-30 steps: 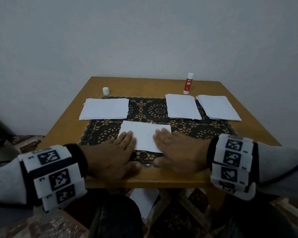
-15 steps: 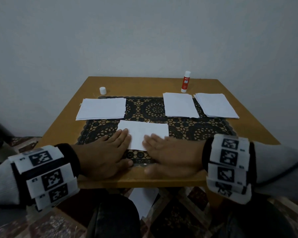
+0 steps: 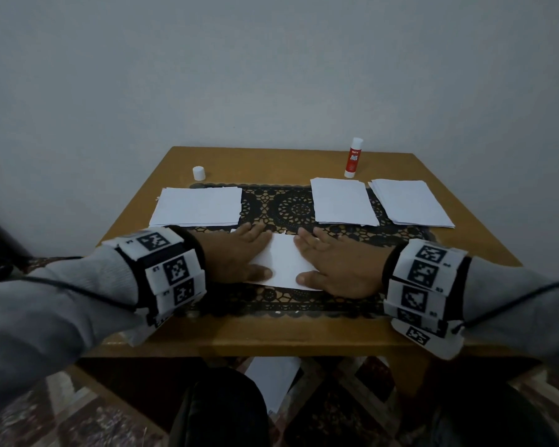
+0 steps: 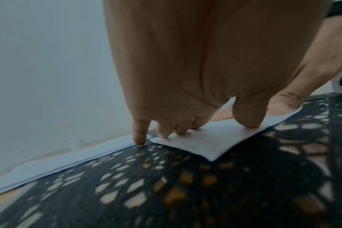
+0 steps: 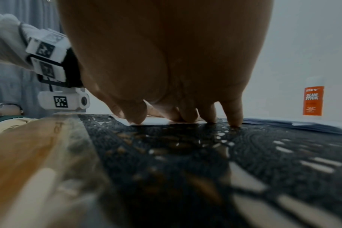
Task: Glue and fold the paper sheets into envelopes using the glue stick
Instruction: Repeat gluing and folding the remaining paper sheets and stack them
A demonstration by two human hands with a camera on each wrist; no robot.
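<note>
Change since 1.0 s ago: both hands have slid outward along the folded sheet, the gap of bare paper between them is wider, and the sheet lies a little farther onto the lace mat.
Left hand [image 3: 239,256]: flat and spread, palm down on the left end of the folded sheet [image 3: 283,264], thumb on its near edge; from the left wrist view the little fingertip lands on the lace mat [image 3: 291,208] just off the paper.
Right hand [image 3: 333,266]: flat, fingers straight and close together, pressing the right end of the same sheet.
Step in hand: I judge this to be smoothing a glued fold so the seam bonds.
Glue stick [image 3: 353,158]: upright behind the mat's far right corner, uncapped by the look of it; its cap [image 3: 198,173] stands behind the mat's far left corner.
Paper stacks: 1 stack [image 3: 197,206] on the mat's far left, 2 stacks [image 3: 341,201] [image 3: 410,201] on its far right.
Next move: probably lifting both palms without dragging the sheet, then setting it on a stack and drawing a fresh sheet to the mat's middle.
</note>
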